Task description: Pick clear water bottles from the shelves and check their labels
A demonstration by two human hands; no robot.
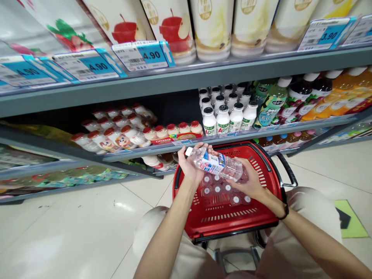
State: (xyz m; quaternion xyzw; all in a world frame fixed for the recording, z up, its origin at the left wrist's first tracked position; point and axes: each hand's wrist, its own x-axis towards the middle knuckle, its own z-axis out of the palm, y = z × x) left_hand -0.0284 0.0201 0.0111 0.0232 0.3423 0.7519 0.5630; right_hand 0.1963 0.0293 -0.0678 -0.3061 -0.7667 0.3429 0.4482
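Both my hands hold a clear plastic bottle (215, 162) with a white cap and a blue, white and pink label, tilted with its cap to the left. My left hand (190, 164) is closed around the neck end. Round the base end, my right hand (248, 180) is closed as well, with a dark band on that wrist. Directly beneath is a red shopping basket (197, 228) with black edging. Several small pinkish bottles (217, 189) with pale round caps stand inside it, partly hidden by my hands and the held bottle.
White bottles with black caps (223, 118) and red-capped bottles (116, 137) fill the shelf (162, 149) ahead. Coloured juice bottles (273, 100) stand to the right. A higher shelf edge (186, 77) carries price tags and large cartons. The basket's black handle (287, 170) sticks out right.
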